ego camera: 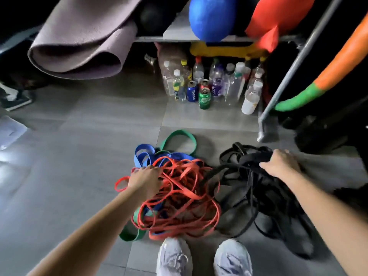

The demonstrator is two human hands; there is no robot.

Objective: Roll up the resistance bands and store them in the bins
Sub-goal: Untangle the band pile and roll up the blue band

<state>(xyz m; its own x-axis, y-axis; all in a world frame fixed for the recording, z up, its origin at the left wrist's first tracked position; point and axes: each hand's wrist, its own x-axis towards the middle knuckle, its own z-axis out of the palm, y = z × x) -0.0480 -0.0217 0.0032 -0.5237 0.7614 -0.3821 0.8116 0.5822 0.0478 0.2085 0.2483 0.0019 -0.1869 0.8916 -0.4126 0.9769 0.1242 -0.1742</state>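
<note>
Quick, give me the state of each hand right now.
Left hand: fingers down on the red bands; grip cannot be told.
Right hand: closed, gripping a bunch of black bands.

One view: worn on your head, facing forward and down (wide-angle), close above the resistance bands [179,198] on the floor [69,166].

— What colours are in the tangle?
— Red bands [179,196], blue bands [139,154] and green bands [130,235]. The black bands [249,186] beside them are plain.
— And the floor?
— The floor [79,156] is grey tile, faintly streaked. The 2 shoes [174,255] are pale lilac-grey.
— Behind?
— A mauve mat [79,36], a blue ball [211,16], a red-orange bag [278,14] and a foam tube [336,64] that is orange with a green end. There are also 3 cans: a blue can [192,94], a green can [204,100] and a red can [205,84].
</note>
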